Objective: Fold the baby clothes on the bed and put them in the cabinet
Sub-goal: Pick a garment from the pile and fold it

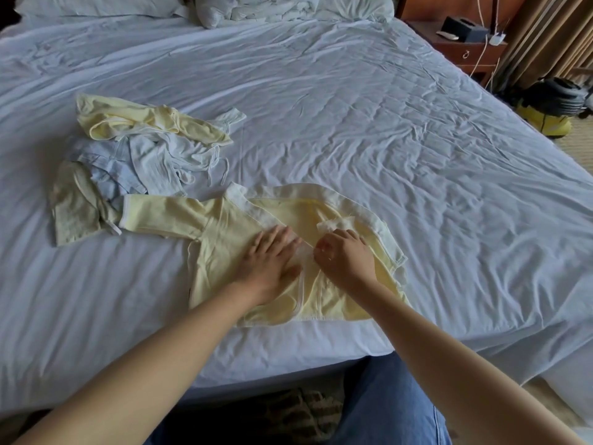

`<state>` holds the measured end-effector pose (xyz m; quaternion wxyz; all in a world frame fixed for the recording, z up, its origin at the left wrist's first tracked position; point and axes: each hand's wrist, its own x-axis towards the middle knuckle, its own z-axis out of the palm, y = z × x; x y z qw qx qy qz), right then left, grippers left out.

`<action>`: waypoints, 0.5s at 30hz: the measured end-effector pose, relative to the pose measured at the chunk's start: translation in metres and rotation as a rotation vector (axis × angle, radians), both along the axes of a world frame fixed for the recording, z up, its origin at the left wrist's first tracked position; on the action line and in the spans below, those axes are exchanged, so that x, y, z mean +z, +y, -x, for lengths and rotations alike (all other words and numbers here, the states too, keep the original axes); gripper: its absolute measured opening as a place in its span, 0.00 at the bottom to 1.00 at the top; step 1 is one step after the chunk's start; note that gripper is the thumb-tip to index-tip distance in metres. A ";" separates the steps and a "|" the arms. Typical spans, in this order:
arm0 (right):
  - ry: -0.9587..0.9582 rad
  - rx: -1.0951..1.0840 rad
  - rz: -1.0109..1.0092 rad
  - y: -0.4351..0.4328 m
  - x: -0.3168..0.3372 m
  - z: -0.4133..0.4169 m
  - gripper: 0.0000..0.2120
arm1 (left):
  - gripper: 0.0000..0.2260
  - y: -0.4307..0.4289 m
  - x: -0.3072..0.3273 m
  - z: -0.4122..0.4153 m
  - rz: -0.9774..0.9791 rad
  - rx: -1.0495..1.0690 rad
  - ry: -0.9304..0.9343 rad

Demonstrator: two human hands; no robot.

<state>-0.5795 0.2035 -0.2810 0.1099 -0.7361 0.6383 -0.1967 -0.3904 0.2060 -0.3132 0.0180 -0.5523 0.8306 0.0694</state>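
Yellow baby shirt [221, 245] lies flat at the bed's [385, 139] near edge. Left hand [269, 264] presses it, fingers straight; right hand [345, 258] pinches its white trim. Unfolded pile [144, 155] sits at ten o'clock of it.

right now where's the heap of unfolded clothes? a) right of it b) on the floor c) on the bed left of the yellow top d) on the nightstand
c: the heap lies on the bed, just left of the yellow top.
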 end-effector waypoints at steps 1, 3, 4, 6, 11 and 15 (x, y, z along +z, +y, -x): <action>-0.043 -0.008 0.027 0.002 0.001 0.007 0.06 | 0.38 -0.001 0.004 0.001 -0.039 -0.004 -0.007; -0.114 -0.067 0.095 0.004 0.004 0.023 0.05 | 0.34 -0.002 0.012 0.005 -0.092 -0.004 -0.014; -0.124 -0.109 0.115 0.004 0.005 0.031 0.06 | 0.32 -0.001 0.015 0.008 -0.097 0.009 -0.009; -0.084 -0.181 0.102 0.003 0.006 0.047 0.10 | 0.29 0.004 0.016 0.017 -0.065 0.041 0.030; -0.022 -0.223 -0.207 0.003 -0.002 0.076 0.19 | 0.32 0.014 0.005 0.031 0.015 0.065 -0.054; -0.060 -0.204 -0.264 0.004 -0.001 0.081 0.19 | 0.28 0.014 0.011 0.035 -0.056 0.088 -0.093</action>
